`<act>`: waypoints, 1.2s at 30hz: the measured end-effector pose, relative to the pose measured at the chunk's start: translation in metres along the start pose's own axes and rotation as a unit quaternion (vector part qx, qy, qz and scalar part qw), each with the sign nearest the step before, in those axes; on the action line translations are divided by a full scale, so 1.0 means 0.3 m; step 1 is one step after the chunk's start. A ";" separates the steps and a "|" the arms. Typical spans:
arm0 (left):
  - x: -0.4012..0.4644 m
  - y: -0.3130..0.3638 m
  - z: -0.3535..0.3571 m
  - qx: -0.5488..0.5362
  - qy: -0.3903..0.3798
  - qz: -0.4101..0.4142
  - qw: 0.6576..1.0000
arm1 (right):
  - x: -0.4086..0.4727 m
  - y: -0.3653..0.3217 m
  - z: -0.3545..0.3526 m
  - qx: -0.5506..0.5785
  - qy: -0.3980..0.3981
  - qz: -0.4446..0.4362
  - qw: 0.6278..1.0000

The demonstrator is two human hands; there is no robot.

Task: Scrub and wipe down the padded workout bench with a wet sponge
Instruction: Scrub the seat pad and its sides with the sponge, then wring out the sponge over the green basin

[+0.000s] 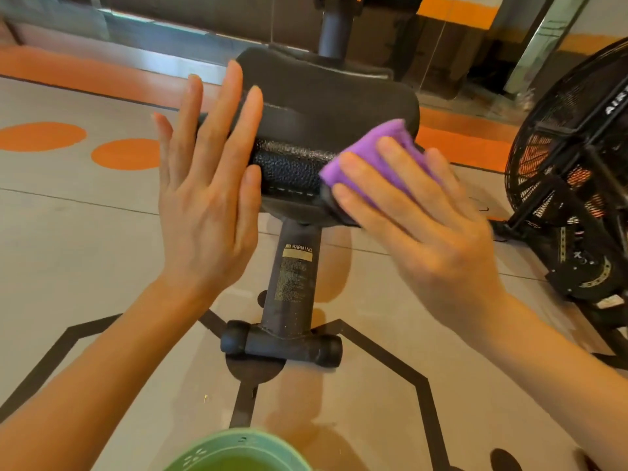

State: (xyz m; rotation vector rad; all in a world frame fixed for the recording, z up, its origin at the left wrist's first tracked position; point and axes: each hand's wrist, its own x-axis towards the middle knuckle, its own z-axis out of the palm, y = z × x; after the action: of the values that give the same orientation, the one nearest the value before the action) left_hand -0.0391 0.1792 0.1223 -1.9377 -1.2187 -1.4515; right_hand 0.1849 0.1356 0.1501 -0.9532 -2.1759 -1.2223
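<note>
Two bare hands work at the near end of a black padded bench, seen from above. Nearest the camera, at the bottom edge of the view, sits the rim of a green bucket (238, 450) on the grey floor (68, 253). Just beyond it the bench's crossbar foot (282, 345) rests on the floor, and a dark post (292, 277) with a warning label rises from it to the pad.

At the left edge of the padded bench (326, 100), the left hand (207, 198) is flat, fingers straight and slightly spread, palm pressed against the side of the pad; it curls round nothing. At the pad's near right corner, the right hand (418, 212) presses a purple sponge (380, 158) against the textured front edge, its fingers laid nearly straight over the sponge, which folds over the corner under them. The sponge touches the pad; whether the thumb hooks beneath it cannot be told.

To the right, apart from the bench, stands a black caged fan wheel (574, 171). Farther off, orange dots (40, 136) and an orange band mark the floor, and a dark upright tube (334, 25) rises behind the pad.
</note>
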 end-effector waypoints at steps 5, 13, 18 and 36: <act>0.021 0.022 -0.054 -0.006 -0.076 -0.028 0.997 | -0.039 0.024 -0.043 0.053 -0.027 0.033 0.998; 0.100 0.106 -0.202 -0.008 -0.280 -0.112 0.953 | 0.022 0.072 -0.189 0.188 -0.211 0.050 0.958; 0.202 0.209 -0.283 -0.049 -0.386 -0.126 0.913 | 0.105 0.102 -0.297 0.251 -0.299 0.082 0.917; 0.330 0.486 -0.466 -0.196 -0.563 -0.513 0.618 | 0.241 0.031 -0.619 0.484 -0.297 0.714 0.409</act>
State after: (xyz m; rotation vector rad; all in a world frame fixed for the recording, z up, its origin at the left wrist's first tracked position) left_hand 0.0138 0.0356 0.2871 -2.6914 -3.2099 -0.6251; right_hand 0.1559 0.0029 0.2962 -1.8886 -0.9357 1.2222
